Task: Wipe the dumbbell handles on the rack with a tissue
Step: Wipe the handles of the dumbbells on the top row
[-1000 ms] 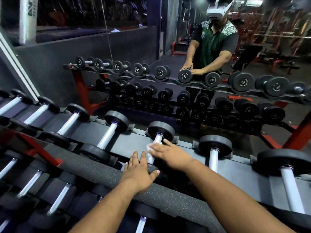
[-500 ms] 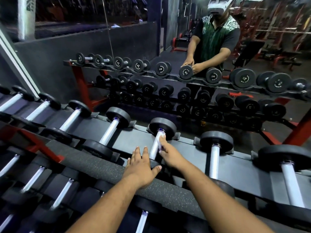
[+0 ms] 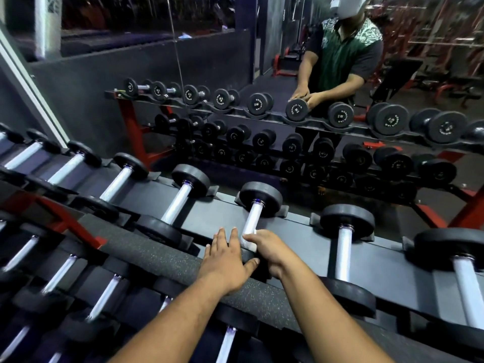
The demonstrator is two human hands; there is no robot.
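A row of black dumbbells with pale metal handles lies across the top tier of the rack (image 3: 217, 216). My right hand (image 3: 269, 248) grips the near end of the middle dumbbell's handle (image 3: 252, 218), with a white tissue (image 3: 248, 243) wrapped between fingers and metal. My left hand (image 3: 226, 260) rests flat, fingers straight, on that dumbbell's near head beside the right hand. The near head is mostly hidden under both hands.
More dumbbells sit left (image 3: 178, 200) and right (image 3: 343, 247) on the same tier, and a lower tier (image 3: 104, 292) runs beneath a speckled rubber rail (image 3: 162, 255). A wall mirror behind the rack reflects a person (image 3: 337, 56) and the rack.
My right hand slid with the tissue from the far end of the handle down to its near end. The left hand stayed on the near head.
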